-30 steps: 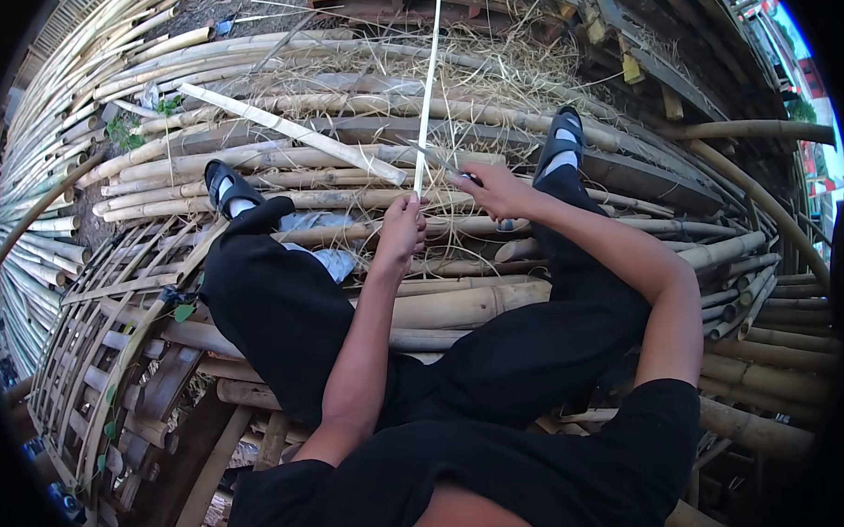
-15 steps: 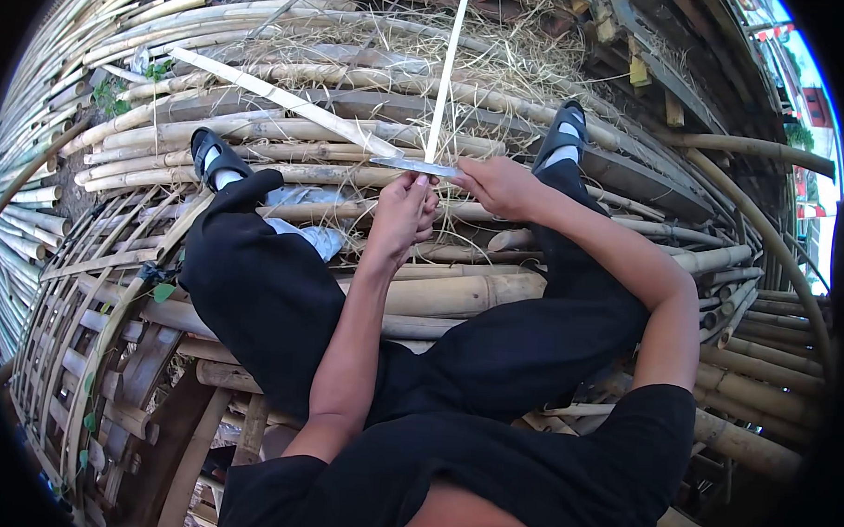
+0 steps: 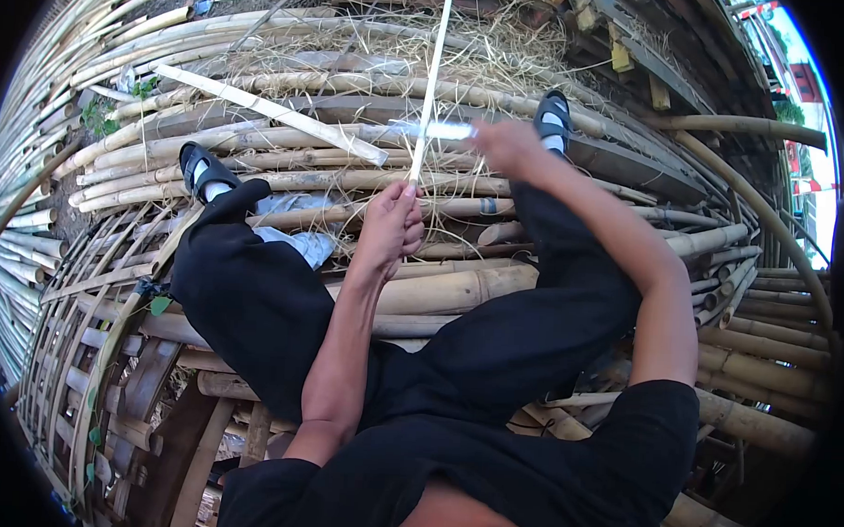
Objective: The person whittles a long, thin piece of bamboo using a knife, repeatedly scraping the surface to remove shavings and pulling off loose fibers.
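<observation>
A long, thin pale bamboo strip (image 3: 433, 83) runs away from me, its near end pinched in my left hand (image 3: 390, 227). My right hand (image 3: 514, 151), slightly blurred, is closed on the handle end of a knife (image 3: 442, 130). The bright blade points left and lies across the strip, a little beyond my left fingers; whether it touches cannot be made out. To the left, a wider flat bamboo slat (image 3: 271, 108) rests on the poles, with its near end close to the strip.
Bamboo poles (image 3: 458, 288) lie under and around my legs. Dry shavings (image 3: 504, 57) cover the poles ahead. A woven bamboo lattice (image 3: 95, 317) stands at the left, and curved poles (image 3: 768, 206) arch at the right. Crumpled plastic (image 3: 297, 243) lies between my feet.
My right hand and the knife have moved forward along the strip, away from my left hand. The left hand still grips the strip's near end.
</observation>
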### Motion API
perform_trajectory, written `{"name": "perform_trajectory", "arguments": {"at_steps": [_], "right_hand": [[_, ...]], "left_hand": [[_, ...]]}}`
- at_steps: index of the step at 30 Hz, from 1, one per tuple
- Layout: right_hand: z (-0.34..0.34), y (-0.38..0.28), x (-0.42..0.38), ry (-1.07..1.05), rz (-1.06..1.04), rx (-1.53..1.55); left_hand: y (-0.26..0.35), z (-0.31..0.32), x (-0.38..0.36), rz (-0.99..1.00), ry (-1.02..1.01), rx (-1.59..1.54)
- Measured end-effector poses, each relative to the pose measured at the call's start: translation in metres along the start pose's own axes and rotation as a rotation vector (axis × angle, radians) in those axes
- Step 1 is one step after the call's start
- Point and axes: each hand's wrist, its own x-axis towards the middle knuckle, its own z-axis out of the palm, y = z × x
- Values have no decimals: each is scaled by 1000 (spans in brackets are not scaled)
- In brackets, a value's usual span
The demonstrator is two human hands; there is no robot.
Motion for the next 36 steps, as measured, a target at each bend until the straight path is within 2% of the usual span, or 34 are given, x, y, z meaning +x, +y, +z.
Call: {"name": "perform_trajectory", "arguments": {"at_steps": [1, 2, 3, 5, 6, 8, 9, 11, 12, 14, 15, 17, 20, 23, 24, 29, 31, 32, 34, 36], "right_hand": [[16, 55, -4, 167, 3, -42], [-17, 80, -12, 172, 93, -172], [-28, 114, -21, 387, 5, -211], [-62, 96, -32, 401, 577, -68], [-59, 87, -38, 397, 575, -65], [-57, 75, -49, 435, 742, 251], [-57, 70, -51, 435, 749, 243], [-56, 54, -51, 299, 414, 477], [-61, 36, -49, 293, 417, 481], [-76, 0, -37, 100, 298, 370], [-71, -10, -32, 102, 290, 373], [-60, -26, -24, 30, 90, 338], [-39, -43, -14, -43, -7, 298], [-24, -58, -9, -72, 41, 261], [-34, -68, -5, -292, 220, 263], [-17, -77, -5, -282, 108, 141], [-21, -82, -4, -323, 268, 311], [-20, -84, -4, -325, 266, 308], [-19, -86, -3, -207, 204, 188], [-20, -88, 0, -188, 176, 132]], "left_hand": [[-6, 2, -13, -7, 0, 8], [-7, 4, -24, -59, -64, -13], [-3, 5, -29, -104, -123, -36], [1, 6, -33, -106, -146, 25], [2, 8, -30, -91, -180, 76], [3, 16, -23, -63, -241, 139], [2, 17, -21, -68, -248, 136], [-1, 16, -20, -23, -178, 195], [-3, 14, -18, 10, -159, 227], [-4, 12, -17, 19, -130, 212], [-3, 12, -16, 23, -107, 196], [-3, 13, -14, 31, -79, 175], [-2, 14, -13, 70, -34, 106], [2, 15, -14, 120, -36, 95], [3, 16, -14, 113, -32, 90], [6, 18, -16, 86, -28, 82], [6, 18, -17, 86, -33, 96], [6, 18, -17, 87, -37, 114], [7, 19, -19, 94, -42, 106], [8, 21, -21, 96, -50, 99]]}}
